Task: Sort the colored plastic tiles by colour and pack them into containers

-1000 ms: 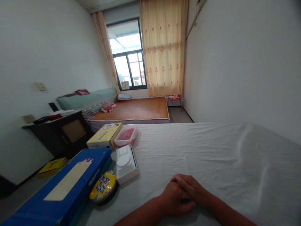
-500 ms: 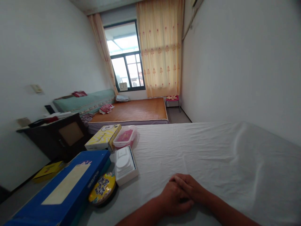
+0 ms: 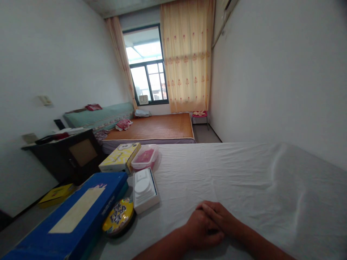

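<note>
Both my hands rest together on the white sheet (image 3: 230, 173) near the bottom edge of the view. My left hand (image 3: 199, 231) lies palm down on the cloth with its thumb out and holds nothing. My right hand (image 3: 223, 218) lies beside it, and its stretched fingers overlap the left hand's fingers. Neither hand touches any object. The nearest things are a white rectangular box (image 3: 145, 189) and a round yellow patterned tin (image 3: 118, 216), both to the left of my hands.
A long blue box (image 3: 73, 220) lies at the sheet's left edge, with a yellow box (image 3: 119, 157) and a clear container with red contents (image 3: 144, 157) farther back. A dark cabinet (image 3: 67, 155) stands left. A bed with a bamboo mat (image 3: 154, 126), a window and curtains lie beyond.
My hands have stayed in place. Only the camera has shifted slightly.
</note>
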A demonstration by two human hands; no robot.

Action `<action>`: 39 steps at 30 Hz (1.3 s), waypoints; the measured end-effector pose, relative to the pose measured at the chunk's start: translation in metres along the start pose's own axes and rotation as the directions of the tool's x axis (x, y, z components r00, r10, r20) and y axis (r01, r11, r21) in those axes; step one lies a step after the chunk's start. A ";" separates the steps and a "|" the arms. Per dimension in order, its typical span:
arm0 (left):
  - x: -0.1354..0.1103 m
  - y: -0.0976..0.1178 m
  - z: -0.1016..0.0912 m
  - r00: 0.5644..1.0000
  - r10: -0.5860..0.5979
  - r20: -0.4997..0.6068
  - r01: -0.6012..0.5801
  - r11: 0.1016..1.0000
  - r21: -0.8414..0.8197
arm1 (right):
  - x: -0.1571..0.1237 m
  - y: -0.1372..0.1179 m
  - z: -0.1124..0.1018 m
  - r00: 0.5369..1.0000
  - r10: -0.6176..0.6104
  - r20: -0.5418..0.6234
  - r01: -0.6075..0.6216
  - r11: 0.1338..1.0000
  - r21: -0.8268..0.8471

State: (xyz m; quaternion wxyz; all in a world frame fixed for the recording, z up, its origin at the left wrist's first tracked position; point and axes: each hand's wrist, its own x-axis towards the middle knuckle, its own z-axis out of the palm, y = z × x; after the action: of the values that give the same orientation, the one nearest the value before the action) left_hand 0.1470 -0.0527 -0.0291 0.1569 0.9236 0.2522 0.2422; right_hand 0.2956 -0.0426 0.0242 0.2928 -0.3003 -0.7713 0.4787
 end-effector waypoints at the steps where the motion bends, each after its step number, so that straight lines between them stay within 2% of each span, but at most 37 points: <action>1: 0.000 0.000 0.000 1.000 0.001 -0.001 -0.001 1.000 0.011 | 0.000 0.000 0.000 1.000 0.000 0.000 0.000 1.000 -0.003; 12: 0.008 0.000 0.008 0.999 -0.021 -0.036 0.025 0.994 0.107 | -0.004 0.001 -0.002 0.998 0.063 -0.017 -0.064 0.998 -0.024; 15: 0.010 0.001 0.009 0.999 -0.027 -0.017 0.029 0.993 0.117 | -0.005 0.004 -0.003 0.998 0.062 -0.009 -0.062 0.998 -0.024; 19: 0.011 0.003 0.006 0.998 -0.056 0.003 0.055 0.988 0.146 | -0.006 0.006 -0.004 0.998 0.063 0.006 -0.063 0.998 -0.013; 27: 0.013 0.013 -0.005 0.996 -0.086 -0.034 0.090 0.989 0.115 | -0.003 0.011 -0.006 0.999 0.036 0.018 -0.036 0.999 -0.014; 39: 0.009 0.011 -0.005 0.998 -0.064 0.003 0.063 0.989 0.137 | -0.003 0.011 -0.005 1.000 0.005 0.030 -0.005 1.000 0.009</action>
State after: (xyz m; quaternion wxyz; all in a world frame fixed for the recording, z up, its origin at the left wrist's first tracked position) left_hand 0.1556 -0.0560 -0.0169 0.1018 0.9246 0.2971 0.2156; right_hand 0.3034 -0.0379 0.0155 0.2813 -0.2936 -0.7727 0.4875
